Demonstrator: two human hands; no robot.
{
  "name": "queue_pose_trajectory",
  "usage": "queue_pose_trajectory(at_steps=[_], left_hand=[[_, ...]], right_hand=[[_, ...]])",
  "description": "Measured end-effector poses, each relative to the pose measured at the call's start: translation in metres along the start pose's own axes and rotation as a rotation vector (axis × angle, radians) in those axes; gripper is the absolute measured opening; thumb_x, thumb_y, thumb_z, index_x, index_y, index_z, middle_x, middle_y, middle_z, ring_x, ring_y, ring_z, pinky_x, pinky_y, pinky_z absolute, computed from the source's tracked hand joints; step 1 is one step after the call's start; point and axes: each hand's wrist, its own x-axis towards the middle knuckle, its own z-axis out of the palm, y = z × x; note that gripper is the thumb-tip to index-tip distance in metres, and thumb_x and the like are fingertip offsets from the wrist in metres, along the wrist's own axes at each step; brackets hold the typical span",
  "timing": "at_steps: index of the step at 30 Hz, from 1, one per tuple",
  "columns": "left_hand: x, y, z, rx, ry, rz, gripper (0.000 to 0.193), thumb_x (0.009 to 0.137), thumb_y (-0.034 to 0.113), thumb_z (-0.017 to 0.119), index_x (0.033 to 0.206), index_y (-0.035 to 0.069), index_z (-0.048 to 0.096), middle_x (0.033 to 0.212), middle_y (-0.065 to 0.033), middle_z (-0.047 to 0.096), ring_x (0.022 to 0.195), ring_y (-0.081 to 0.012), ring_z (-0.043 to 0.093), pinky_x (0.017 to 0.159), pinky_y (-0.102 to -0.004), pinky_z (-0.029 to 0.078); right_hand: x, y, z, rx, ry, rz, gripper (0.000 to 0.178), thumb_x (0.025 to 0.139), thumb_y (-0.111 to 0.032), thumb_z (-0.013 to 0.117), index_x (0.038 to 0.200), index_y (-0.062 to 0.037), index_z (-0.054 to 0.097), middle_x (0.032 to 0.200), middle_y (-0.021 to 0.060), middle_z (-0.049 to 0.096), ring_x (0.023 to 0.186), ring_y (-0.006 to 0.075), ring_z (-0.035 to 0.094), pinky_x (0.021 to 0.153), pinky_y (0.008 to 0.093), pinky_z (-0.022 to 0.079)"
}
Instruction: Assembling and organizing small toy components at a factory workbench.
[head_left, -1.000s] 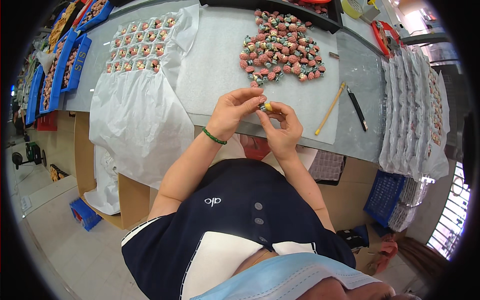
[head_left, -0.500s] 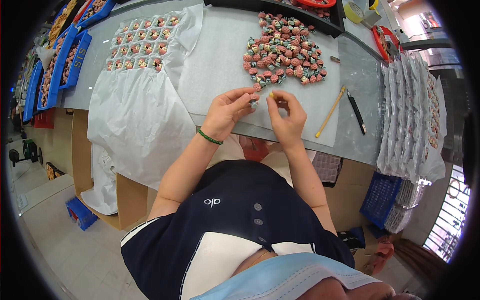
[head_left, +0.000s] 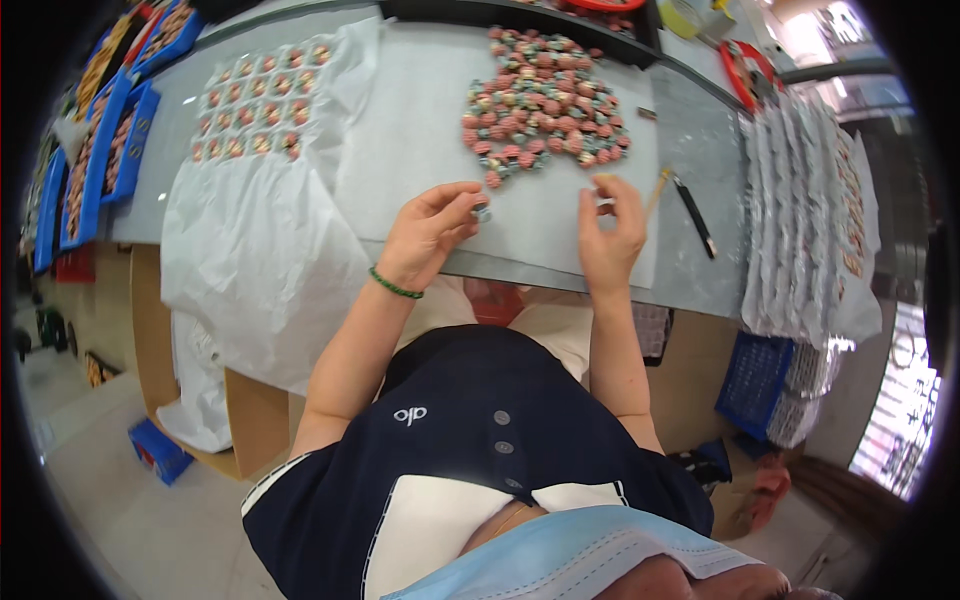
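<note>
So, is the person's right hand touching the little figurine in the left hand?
Apart: the head view shows a stretch of pale mat between the right hand and the figurine, which the left hand holds.

A small grey-green figurine [head_left: 482,213], partly hidden, sits pinched in the left hand [head_left: 424,236]; the right hand [head_left: 612,238] apparently grips a tiny yellow piece [head_left: 601,178].

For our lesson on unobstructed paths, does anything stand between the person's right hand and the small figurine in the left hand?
Nothing visible stands between the right hand and the small figurine pinched in the left hand. The white sheet shows in the gap; the figurine pile lies beyond the hands.
</note>
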Motion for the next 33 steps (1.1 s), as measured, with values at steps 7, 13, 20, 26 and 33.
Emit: queue_pose_trajectory(at_steps=[7, 13, 20, 26, 33], left_hand=[[0.008, -0.018, 0.022, 0.035, -0.063, 0.020, 0.026, 0.086, 0.012, 0.050, 0.109, 0.000, 0.052, 0.097, -0.0068, 0.057, 0.085, -0.0091, 0.054, 0.073, -0.0217, 0.046], [-0.004, -0.010, 0.022, 0.034, -0.124, 0.007, 0.028, 0.086, 0.012, 0.051, 0.111, -0.001, 0.051, 0.101, -0.0075, 0.057, 0.087, -0.0099, 0.053, 0.076, -0.0228, 0.045], [-0.001, -0.021, 0.020, 0.020, -0.166, -0.031, 0.029, 0.085, 0.013, 0.052, 0.111, 0.000, 0.051, 0.097, -0.0071, 0.058, 0.085, -0.0101, 0.053, 0.076, -0.0232, 0.045], [-0.004, -0.019, 0.017, 0.014, -0.147, -0.034, 0.029, 0.084, 0.012, 0.054, 0.109, -0.002, 0.053, 0.094, -0.0066, 0.059, 0.082, -0.0115, 0.054, 0.075, -0.0239, 0.044], [-0.006, -0.023, 0.016, 0.000, -0.143, 0.035, 0.025, 0.084, 0.010, 0.054, 0.105, -0.004, 0.055, 0.092, -0.0082, 0.060, 0.081, -0.0124, 0.055, 0.073, -0.0246, 0.045]], right_hand=[[0.035, 0.074, -0.049, -0.457, -0.069, 0.223, 0.028, 0.072, -0.009, 0.061, 0.099, -0.0035, 0.054, 0.090, 0.0121, 0.055, 0.072, 0.0189, 0.055, 0.067, 0.0299, 0.045], [0.035, 0.056, -0.067, -0.050, -0.213, 0.395, 0.029, 0.078, -0.002, 0.051, 0.107, -0.0022, 0.053, 0.088, 0.0063, 0.058, 0.075, 0.0127, 0.054, 0.067, 0.0237, 0.042], [0.005, -0.016, -0.045, 0.858, -0.119, 0.245, 0.031, 0.085, -0.008, 0.050, 0.113, 0.0023, 0.046, 0.081, 0.0085, 0.054, 0.071, 0.0118, 0.053, 0.062, 0.0206, 0.042], [-0.006, -0.048, -0.026, 0.612, -0.292, 0.078, 0.029, 0.090, -0.023, 0.043, 0.088, 0.0032, 0.056, 0.066, 0.0037, 0.049, 0.051, 0.0084, 0.046, 0.043, 0.0184, 0.034], [-0.008, -0.045, -0.007, 0.276, -0.295, 0.031, 0.022, 0.090, -0.017, 0.044, 0.081, 0.0003, 0.054, 0.060, -0.0002, 0.045, 0.048, 0.0036, 0.037, 0.042, 0.0174, 0.028]])
